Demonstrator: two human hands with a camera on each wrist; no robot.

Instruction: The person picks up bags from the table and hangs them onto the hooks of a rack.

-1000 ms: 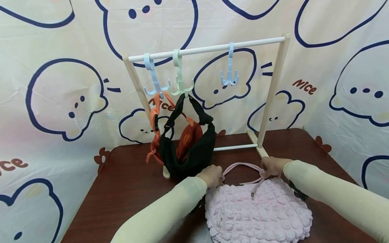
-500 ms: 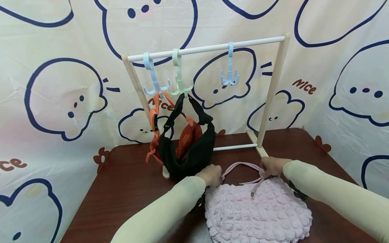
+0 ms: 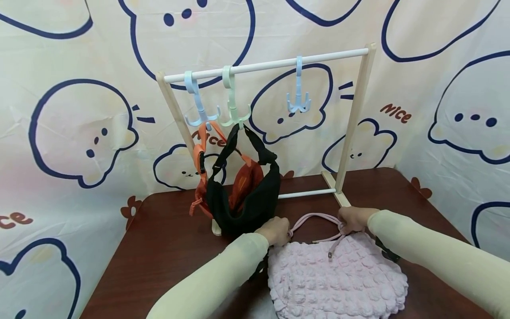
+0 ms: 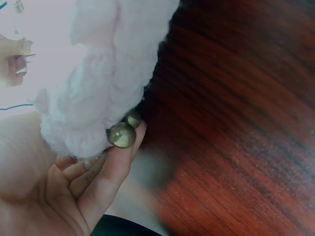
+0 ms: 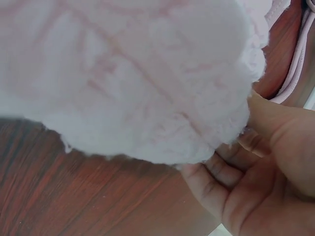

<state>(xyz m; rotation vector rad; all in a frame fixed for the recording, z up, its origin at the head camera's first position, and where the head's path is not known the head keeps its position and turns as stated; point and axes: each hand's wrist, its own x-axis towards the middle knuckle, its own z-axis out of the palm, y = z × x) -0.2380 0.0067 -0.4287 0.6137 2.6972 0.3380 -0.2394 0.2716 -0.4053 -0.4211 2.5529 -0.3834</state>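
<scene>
A pale pink puckered handbag point(image 3: 334, 279) lies on the table in front of me, its pink cord handle point(image 3: 316, 216) arching up at the back. My left hand point(image 3: 276, 231) grips its top left corner. Two round brass-coloured knobs point(image 4: 122, 134) show at that corner, against a finger, in the left wrist view. At the top right corner my right hand point(image 3: 353, 219) holds the bag, beside the knotted cord. Curled fingers point(image 5: 209, 184) reach under the fabric edge in the right wrist view. The bag's puffed side hides some fingertips.
Behind stands a rack with a white rail point(image 3: 267, 65). A black bag point(image 3: 245, 206) hangs from a green hook point(image 3: 232, 99), close beside my left hand. An orange bag point(image 3: 202, 177) hangs from a blue hook point(image 3: 198, 104). Another blue hook point(image 3: 298, 91) bears nothing.
The head view has shifted slightly, so the scene sits a little further left. Both hands and the pink handbag keep their places.
</scene>
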